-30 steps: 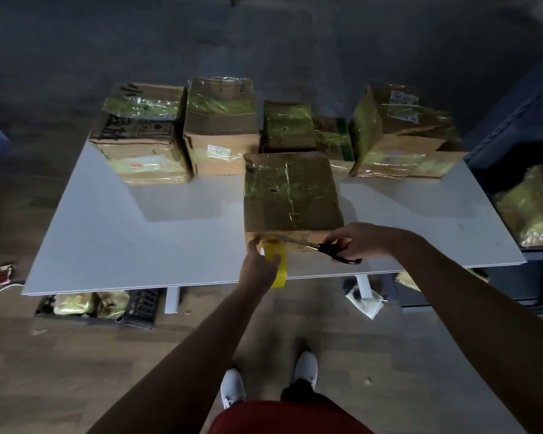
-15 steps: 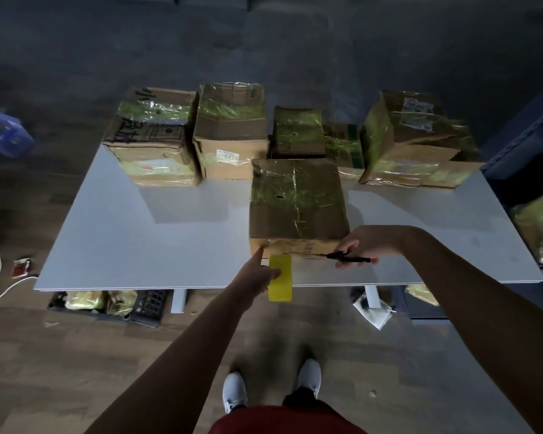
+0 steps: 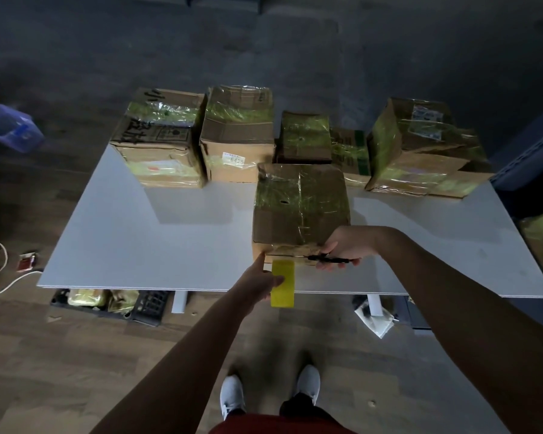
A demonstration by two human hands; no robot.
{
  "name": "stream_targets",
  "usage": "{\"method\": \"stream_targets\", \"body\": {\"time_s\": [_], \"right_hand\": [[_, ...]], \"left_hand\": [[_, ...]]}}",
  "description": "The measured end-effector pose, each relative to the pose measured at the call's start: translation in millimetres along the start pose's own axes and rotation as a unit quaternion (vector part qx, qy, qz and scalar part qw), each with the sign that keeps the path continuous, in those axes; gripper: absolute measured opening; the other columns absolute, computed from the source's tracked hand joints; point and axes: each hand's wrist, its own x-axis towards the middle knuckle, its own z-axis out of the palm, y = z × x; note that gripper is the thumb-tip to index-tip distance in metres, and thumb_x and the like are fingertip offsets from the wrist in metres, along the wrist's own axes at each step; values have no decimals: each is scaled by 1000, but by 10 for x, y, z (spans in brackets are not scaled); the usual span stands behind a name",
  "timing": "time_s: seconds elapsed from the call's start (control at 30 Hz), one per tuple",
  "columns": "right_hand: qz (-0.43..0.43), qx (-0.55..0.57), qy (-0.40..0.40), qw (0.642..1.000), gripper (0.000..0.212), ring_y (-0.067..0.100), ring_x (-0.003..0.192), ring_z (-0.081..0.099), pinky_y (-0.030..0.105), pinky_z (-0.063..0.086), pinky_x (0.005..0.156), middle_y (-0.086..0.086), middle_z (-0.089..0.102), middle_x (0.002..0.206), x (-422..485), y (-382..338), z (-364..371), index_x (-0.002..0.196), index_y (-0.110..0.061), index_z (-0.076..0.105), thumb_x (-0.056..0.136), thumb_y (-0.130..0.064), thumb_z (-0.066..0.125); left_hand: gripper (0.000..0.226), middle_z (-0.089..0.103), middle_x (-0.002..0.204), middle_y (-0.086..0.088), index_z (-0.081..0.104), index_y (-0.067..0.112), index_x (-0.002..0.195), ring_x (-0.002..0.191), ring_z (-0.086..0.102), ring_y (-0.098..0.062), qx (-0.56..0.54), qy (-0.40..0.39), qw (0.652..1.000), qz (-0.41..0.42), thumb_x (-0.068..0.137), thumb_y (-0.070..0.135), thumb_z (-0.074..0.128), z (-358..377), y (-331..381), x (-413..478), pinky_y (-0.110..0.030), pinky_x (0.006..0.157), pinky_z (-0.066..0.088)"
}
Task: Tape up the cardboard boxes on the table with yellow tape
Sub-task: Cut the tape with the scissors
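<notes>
Cutting step here: the left hand grips the yellow tape roll just below the front box at the table's near edge. The right hand has its fingers clenched on the scissors, blades across the strip. Next, I'd say: snip clean, then press the loose end down.

- nearest cardboard box: matt brown card under glossy, wrinkled, yellow-green film
- yellow tape: smooth, even, little shine
- scissors: black handles that look plastic, thin metal-looking blades
- bench: smooth, matt, pale grey top
- floor: matt wood-look planks
- basket: blue plastic
</notes>
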Motion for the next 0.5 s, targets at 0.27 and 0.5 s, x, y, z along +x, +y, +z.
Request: {"method": "stream_targets", "body": {"time_s": [0.27, 0.5], "right_hand": [[-31, 21, 9, 999, 22, 4, 57, 49, 20, 30, 49, -10, 66, 72, 74, 146, -15, 92, -35, 76, 74, -47, 73], [-41, -3, 12, 999, 13, 4, 51, 47, 18, 30, 46, -10, 61, 61, 82, 145, -24, 93, -29, 76, 83, -37, 73]], "left_hand": [[73, 63, 108, -12, 26, 31, 147, 102, 61, -31, 6, 1, 1000, -1, 90, 1, 60, 5, -8, 7, -45, 87, 52], [75, 62, 95, -4, 24, 32, 148, 95, 62, -27, 13, 3, 1000, -4, 89, 2, 62, -9, 1, 3, -46, 88, 53]]}}
